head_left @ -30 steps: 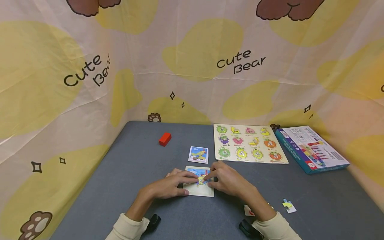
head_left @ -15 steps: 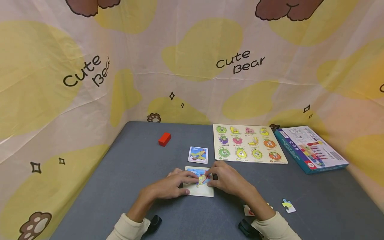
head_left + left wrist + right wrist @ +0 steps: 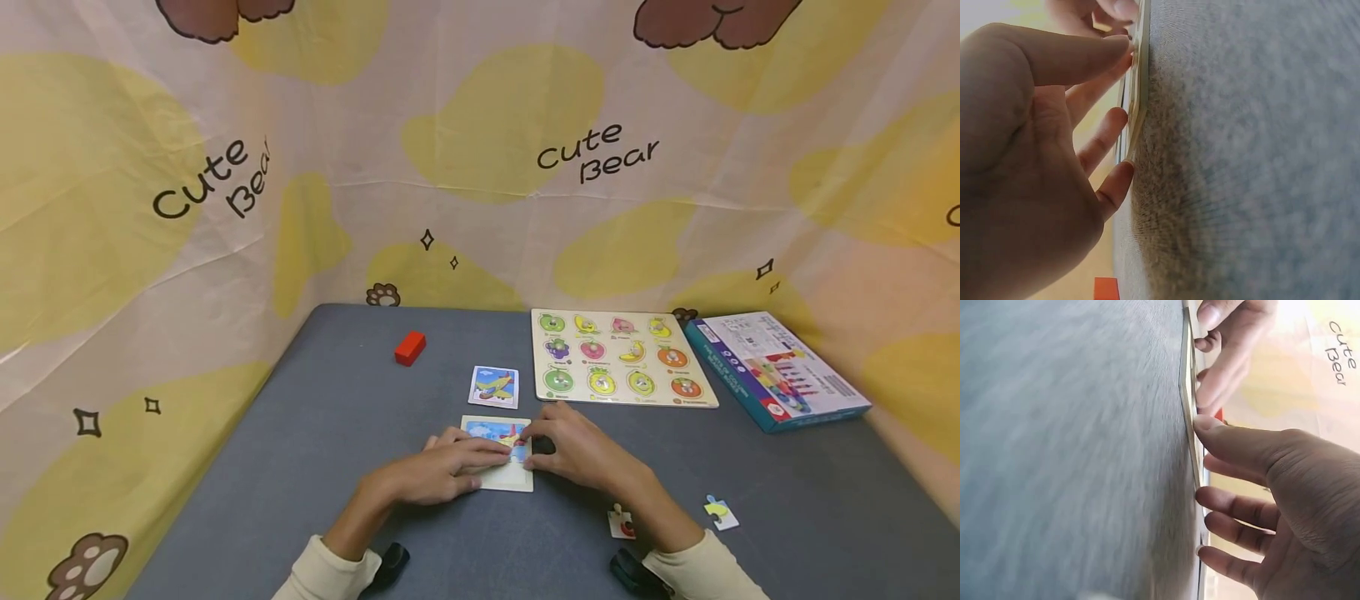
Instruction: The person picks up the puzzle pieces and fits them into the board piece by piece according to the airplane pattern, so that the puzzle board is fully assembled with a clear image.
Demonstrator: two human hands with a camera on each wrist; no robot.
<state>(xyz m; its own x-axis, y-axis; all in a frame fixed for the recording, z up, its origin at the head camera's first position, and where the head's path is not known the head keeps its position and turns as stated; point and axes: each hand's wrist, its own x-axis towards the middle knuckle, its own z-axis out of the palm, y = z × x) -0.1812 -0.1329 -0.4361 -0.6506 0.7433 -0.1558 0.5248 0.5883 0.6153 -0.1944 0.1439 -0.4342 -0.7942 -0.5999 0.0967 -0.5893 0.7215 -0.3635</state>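
Observation:
A small puzzle board (image 3: pixel 493 427) with a blue-sky airplane picture and a pale bare lower part lies on the table. My left hand (image 3: pixel 438 471) reaches over it from the left, fingers extended across the picture and thumb near its lower edge. In the left wrist view the left fingers (image 3: pixel 1105 134) touch the thin board from its side. My right hand (image 3: pixel 577 450) rests at the board's right edge, thumb and index finger apart. The right thumb (image 3: pixel 1210 425) touches the board in the right wrist view, with the other fingers loosely bent beside it. The hands partly hide the picture.
A picture card (image 3: pixel 494 387) with an airplane lies behind the board. One loose puzzle piece (image 3: pixel 621 523) is near the right forearm, another puzzle piece (image 3: pixel 721 512) further right. A red block (image 3: pixel 410 348), a fruit board (image 3: pixel 626 358) and a flat box (image 3: pixel 780 371) stand toward the back.
My left hand has slid right over the board, covering the yellow piece. My right fingers have drawn back from the middle to the right edge; more of the near loose piece shows.

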